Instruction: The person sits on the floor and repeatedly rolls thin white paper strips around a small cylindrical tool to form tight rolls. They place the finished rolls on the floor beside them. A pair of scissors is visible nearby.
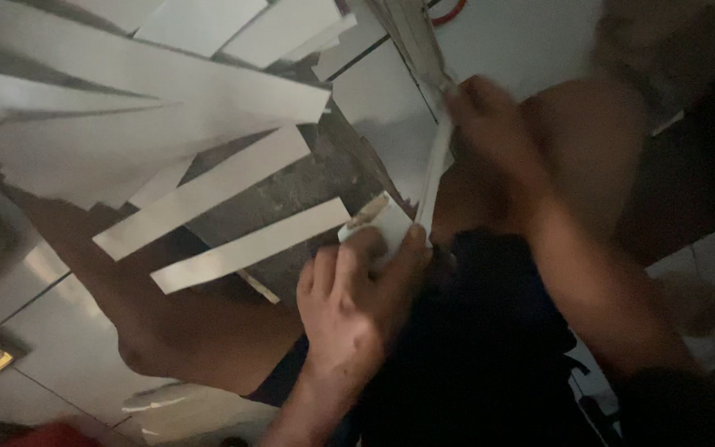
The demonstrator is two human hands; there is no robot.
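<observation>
Nearest the camera, the left hand [356, 306] presses a small white paper piece [378, 219] against the lap, its grip closed on it with thumb and fingers. Just beyond, the right hand [490, 124] pinches a long white paper strip [434, 174] that runs down to that piece. Farther out, loose white paper strips [250, 247] lie scattered across the tiled floor [59, 348].

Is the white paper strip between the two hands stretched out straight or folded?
Stretched out: the narrow white paper strip runs straight from right hand down to left hand; no fold visible.
</observation>
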